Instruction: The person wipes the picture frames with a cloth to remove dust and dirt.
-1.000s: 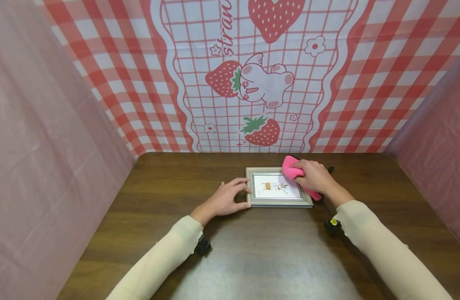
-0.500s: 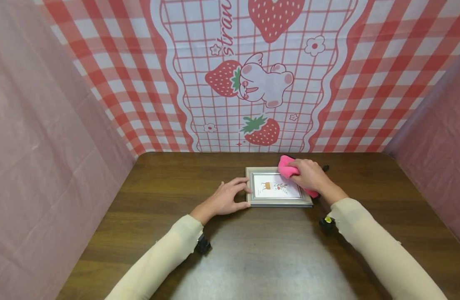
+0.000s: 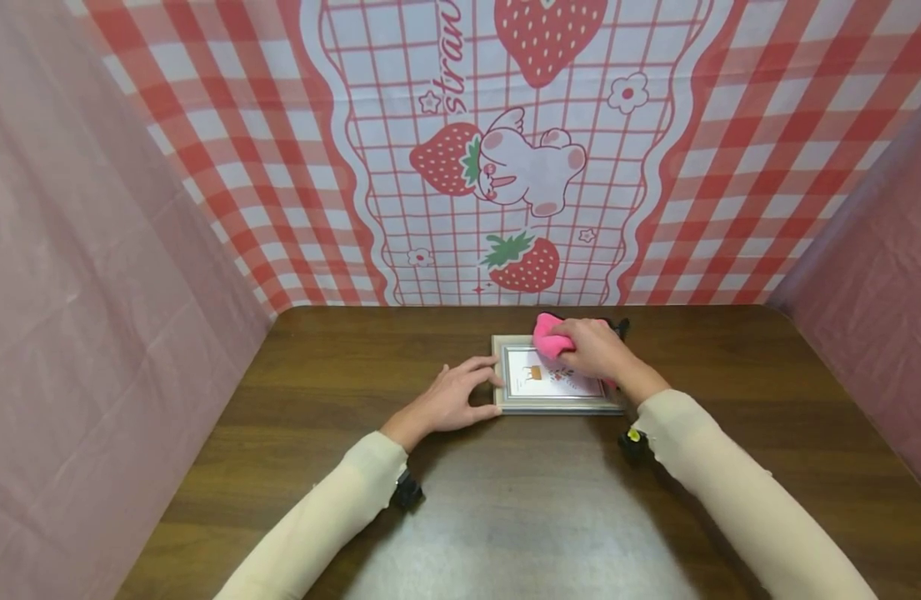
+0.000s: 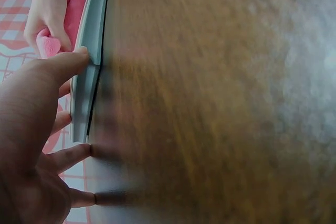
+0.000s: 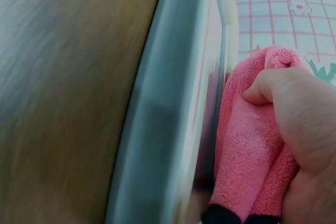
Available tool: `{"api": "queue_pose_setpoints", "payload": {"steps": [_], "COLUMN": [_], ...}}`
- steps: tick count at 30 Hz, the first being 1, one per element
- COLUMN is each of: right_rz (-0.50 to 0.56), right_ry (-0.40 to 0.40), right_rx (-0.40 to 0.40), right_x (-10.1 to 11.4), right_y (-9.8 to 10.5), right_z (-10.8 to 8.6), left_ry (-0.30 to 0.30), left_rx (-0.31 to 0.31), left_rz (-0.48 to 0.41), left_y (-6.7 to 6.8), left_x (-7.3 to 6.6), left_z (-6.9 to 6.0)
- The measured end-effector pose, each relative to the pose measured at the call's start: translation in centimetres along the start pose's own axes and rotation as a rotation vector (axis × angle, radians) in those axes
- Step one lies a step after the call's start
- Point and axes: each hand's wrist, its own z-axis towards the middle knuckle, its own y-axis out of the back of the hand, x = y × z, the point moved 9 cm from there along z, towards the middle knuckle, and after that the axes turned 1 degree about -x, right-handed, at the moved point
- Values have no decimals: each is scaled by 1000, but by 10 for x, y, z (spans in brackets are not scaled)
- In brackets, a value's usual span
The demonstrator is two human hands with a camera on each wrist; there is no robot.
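Nearest, we see one brown, wood-grain tabletop [image 3: 505, 500]. The left hand [image 3: 454, 397], first of two, has its fingers spread against one rectangular silver-and-cream picture frame [image 3: 538, 381] lying flat toward the far edge. We judge the frame stiff and fairly light, its face possibly fragile, best held by the rim. The right hand [image 3: 599, 348] grips one soft, pliable, fluffy pink cloth [image 3: 550, 335] upon it. Beyond hangs one red-and-white, strawberry-printed backdrop [image 3: 460, 229].

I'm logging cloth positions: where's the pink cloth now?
In the head view, the pink cloth is in the right hand, over the far edge of the picture frame.
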Motion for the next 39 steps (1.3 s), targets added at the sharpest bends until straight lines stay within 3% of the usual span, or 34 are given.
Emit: {"api": "queue_pose_setpoints", "payload": {"steps": [2,6,8,16,30,39], "right_rz": [21,45,45,65,31,31], "right_ry": [32,85,55,43,11,-23], "right_rx": [-7,-31,-11,56,87,92], "right_x": [9,6,21,42,10,5], "right_y": [-2,-22,-21,-34,-64,-63], "right_z": [5,21,26,44,57,53], "left_ry": [-4,-11,-12,-15,-8,-7], "left_rx": [-2,-8,-10,-18,-17,-20], "left_rz": [0,0,-2,5,11,11], "left_y": [0,0,1,-2,0,-1], "left_x": [0,0,-1,0,1,2], "left_z": [0,0,0,2,0,2]}}
